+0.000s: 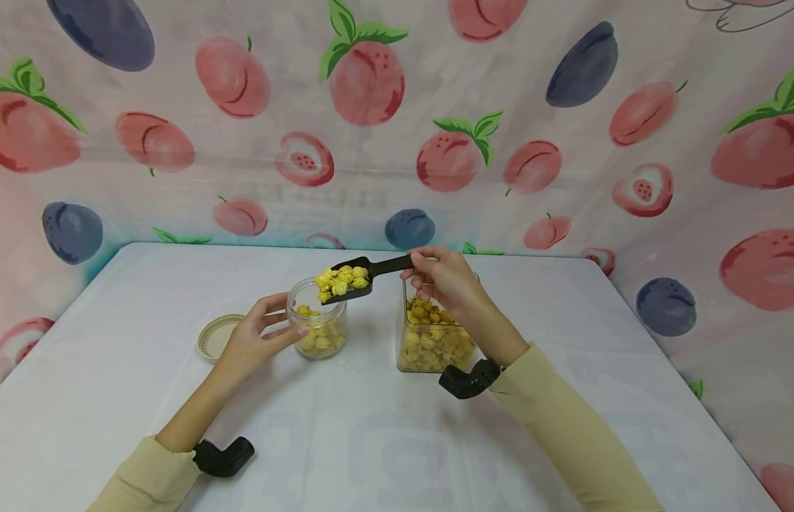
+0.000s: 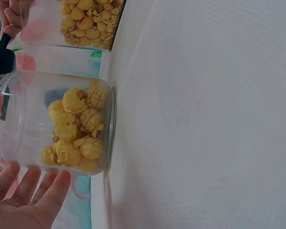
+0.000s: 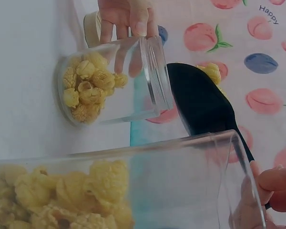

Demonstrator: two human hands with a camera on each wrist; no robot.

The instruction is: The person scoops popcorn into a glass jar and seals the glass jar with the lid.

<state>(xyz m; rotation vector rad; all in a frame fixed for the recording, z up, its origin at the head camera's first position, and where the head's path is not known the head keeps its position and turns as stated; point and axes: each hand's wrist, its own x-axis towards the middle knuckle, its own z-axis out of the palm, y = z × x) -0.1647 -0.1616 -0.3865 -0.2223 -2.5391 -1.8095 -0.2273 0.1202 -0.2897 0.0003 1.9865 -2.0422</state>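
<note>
A black plastic scoop (image 1: 348, 279), heaped with knobbly yellow popcorn (image 1: 341, 280), hangs just over the mouth of a small round clear jar (image 1: 316, 320) near the middle of the white table (image 1: 115, 370). The right hand (image 1: 445, 279) pinches the end of the scoop's thin handle between curled fingers; in the right wrist view only the fingertips (image 3: 276, 183) show at the frame's edge, and the scoop's load is mostly hidden behind its dark underside (image 3: 200, 102). The left hand (image 1: 250, 341) holds the jar's side, thumb in front and fingers curved round the back; in the left wrist view its palm is cut off at the bottom corner.

There are two clear containers: the round jar, about a third full, and a taller square one (image 1: 432, 334) just to its right, also holding popcorn and partly covered by the right hand. One flat round lid (image 1: 216, 336) lies on the table left of the jar, half hidden behind the left hand. Each wrist wears one black camera mount. Behind hangs a thin cloth (image 1: 563, 142) printed with peaches and plums.
</note>
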